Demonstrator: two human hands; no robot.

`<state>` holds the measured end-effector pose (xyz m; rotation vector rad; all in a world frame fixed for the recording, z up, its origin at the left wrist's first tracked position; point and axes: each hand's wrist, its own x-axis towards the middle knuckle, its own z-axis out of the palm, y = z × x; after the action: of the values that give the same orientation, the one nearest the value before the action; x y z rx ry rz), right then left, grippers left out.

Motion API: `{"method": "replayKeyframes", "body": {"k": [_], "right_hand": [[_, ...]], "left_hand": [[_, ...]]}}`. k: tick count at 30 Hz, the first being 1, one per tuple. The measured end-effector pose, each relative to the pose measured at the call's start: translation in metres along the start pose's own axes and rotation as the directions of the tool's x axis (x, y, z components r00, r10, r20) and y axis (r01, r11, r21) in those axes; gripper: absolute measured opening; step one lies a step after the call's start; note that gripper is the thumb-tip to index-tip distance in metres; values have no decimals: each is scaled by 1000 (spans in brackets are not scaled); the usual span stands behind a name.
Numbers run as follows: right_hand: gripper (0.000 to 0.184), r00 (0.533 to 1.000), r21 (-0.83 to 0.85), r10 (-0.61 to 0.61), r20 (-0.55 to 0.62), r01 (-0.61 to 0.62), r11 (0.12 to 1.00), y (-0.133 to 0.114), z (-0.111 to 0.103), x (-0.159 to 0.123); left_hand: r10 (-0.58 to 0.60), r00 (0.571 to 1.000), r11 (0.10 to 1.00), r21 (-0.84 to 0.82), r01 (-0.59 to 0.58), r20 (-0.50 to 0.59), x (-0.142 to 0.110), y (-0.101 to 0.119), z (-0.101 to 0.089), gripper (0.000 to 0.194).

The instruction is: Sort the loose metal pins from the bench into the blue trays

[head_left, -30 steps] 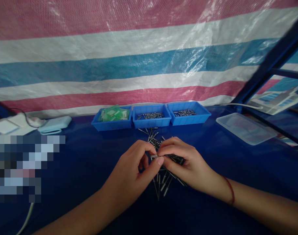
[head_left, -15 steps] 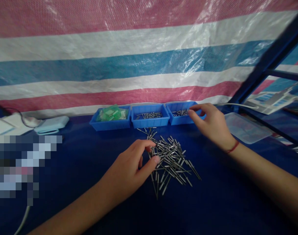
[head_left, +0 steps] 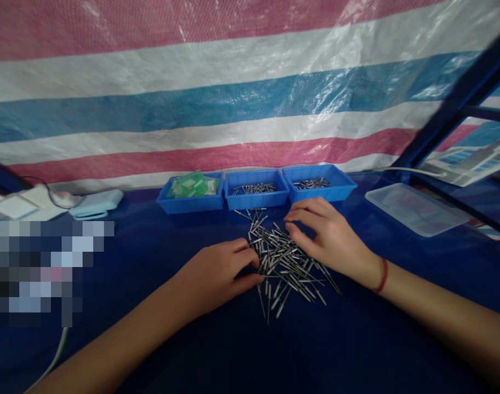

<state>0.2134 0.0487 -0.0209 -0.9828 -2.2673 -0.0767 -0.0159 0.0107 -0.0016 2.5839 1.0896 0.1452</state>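
Observation:
A loose pile of silvery pop rivets (head_left: 291,262) with long thin stems lies on the dark blue tabletop. At its left edge is my left hand (head_left: 220,273), fingers bent and thumb apart from them, the fingertips against the outer rivets. My right hand (head_left: 332,235), with a red cord on the wrist, hovers over the pile's upper right side. Its thumb and forefinger are slightly apart, and no rivet shows between them. Behind the pile stand a middle blue bin (head_left: 256,200) and a right blue bin (head_left: 321,191), both with rivets inside.
A left blue bin (head_left: 190,203) contains green plastic packets (head_left: 194,184). To the right lies a clear plastic lid (head_left: 416,210). A light blue case (head_left: 97,204) and white items sit at the left. A striped tarp (head_left: 233,104) hangs behind, beside a blue metal frame (head_left: 450,120).
My right hand has moved left and down from the right bin to the rivet pile. My left hand stays at the pile's left edge, fingers bent more. The view has shifted slightly.

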Motion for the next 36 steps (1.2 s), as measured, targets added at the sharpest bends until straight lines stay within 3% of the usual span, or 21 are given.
{"method": "replayKeyframes", "body": {"k": [4,7,13,18,22,30,36], "right_hand": [[16,985,14,-139,107,138,990,-12,4,-4],[15,985,85,-147,92,139,987,-18,5,-6],[17,998,378,36,-48,-15,926,-25,6,-6],[19,983,559,177,-45,-122,820,-28,8,-6],[16,983,608,176,-46,-113,786,-30,9,-6],[10,975,635,214,-61,-128,762,-34,8,-4],[9,977,629,200,-79,-107,770,-36,8,-5]], "left_hand": [[26,999,1000,-10,-25,34,2,-3,2,14],[7,1000,999,-48,-7,-9,4,-6,2,15],[-171,955,948,-306,91,-244,8,-3,2,16],[-348,893,830,-537,152,-286,12,6,12,18],[-442,847,735,-661,154,-295,15,9,24,22],[-366,861,770,-634,67,-353,15,12,30,23],[-283,876,785,-619,-23,-391,14,10,32,14]]}}
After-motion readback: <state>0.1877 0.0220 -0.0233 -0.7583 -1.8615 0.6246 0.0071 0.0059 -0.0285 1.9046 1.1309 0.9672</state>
